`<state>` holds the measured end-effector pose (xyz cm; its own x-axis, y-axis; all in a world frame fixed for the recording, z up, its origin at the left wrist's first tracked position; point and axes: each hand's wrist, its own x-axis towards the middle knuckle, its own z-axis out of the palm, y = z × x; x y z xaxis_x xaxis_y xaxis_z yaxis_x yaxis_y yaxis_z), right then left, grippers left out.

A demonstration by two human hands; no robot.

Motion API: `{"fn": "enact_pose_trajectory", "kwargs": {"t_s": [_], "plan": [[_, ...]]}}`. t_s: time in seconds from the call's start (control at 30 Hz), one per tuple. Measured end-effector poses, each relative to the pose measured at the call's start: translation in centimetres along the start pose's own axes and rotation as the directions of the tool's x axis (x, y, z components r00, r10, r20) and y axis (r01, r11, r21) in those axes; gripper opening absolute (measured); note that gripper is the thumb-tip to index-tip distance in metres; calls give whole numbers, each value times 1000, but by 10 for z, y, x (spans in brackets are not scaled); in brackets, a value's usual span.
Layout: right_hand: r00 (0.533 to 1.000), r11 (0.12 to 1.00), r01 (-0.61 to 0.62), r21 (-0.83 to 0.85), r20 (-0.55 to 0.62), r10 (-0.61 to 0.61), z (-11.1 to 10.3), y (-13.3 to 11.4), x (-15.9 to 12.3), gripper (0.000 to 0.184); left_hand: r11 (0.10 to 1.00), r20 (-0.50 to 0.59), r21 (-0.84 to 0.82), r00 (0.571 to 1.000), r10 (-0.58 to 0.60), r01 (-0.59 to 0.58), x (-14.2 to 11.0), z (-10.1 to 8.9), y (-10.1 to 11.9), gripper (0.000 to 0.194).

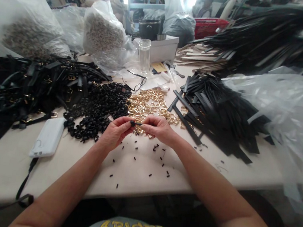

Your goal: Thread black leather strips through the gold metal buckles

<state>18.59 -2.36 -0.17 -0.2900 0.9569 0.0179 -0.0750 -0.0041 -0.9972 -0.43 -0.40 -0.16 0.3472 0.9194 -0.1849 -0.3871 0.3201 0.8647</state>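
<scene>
My left hand (pixel 116 131) and my right hand (pixel 158 128) meet over the white table (pixel 217 168), fingertips pinched together on a small black piece (pixel 133 123) held between them. A gold buckle seems to sit under my right fingers, though I cannot make it out clearly. Just behind the hands lies a heap of gold buckles (pixel 150 104). To the left of it is a pile of black rings (pixel 98 109). Tiny black bits (pixel 153 149) are scattered on the table below my hands.
Black straps (pixel 219 111) are heaped at the right, assembled black straps (pixel 11 86) at the left. A white phone (pixel 48 137) lies front left. Behind stand a glass jar (pixel 144 55), a white box (pixel 160 47), bags of rings (pixel 103 33) and clear plastic (pixel 287 106).
</scene>
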Motion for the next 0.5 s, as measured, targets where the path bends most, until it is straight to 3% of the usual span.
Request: {"fn": "enact_pose_trajectory", "kwargs": {"t_s": [0.2, 0.5], "plan": [[999, 999, -31, 5, 38, 31, 1, -2, -1, 35, 998, 5, 53, 1000, 20, -20, -1, 1, -3, 29], [999, 992, -34, -122, -16, 33, -1, 2, 0, 31, 998, -68, 56, 998, 5, -1, -1, 2, -1, 37]]}}
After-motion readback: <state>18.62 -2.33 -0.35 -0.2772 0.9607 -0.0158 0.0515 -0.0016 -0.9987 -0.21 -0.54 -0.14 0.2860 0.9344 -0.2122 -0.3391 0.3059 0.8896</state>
